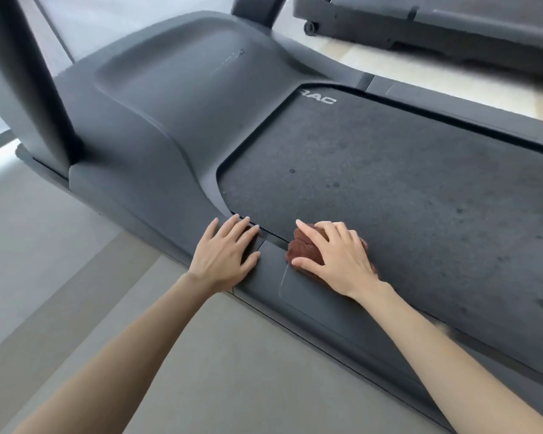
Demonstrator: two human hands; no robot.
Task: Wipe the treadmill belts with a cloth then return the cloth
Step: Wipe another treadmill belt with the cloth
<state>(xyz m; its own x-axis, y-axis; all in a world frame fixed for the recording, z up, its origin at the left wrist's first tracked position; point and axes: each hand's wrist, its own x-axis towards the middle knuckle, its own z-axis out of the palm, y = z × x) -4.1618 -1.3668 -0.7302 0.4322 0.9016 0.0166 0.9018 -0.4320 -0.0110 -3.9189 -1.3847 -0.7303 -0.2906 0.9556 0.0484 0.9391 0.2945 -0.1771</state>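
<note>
The bunched brown cloth is pressed onto the near edge of the treadmill belt and gripped by the right hand, fingers and thumb curled over it, probably for wiping pressure. The left hand is laid flat on the side rail, fingers straight, seemingly as a brace. Dark spots are scattered over the grainy belt. A pale floor and a second treadmill are seen beyond.

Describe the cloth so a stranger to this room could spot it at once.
Find the near treadmill, the one filling the view, and follow its dark grey belt to the near edge by the side rail. There, bunched under the right hand, sits the cloth. It is the only reddish-brown thing among grey and black surfaces.
</note>
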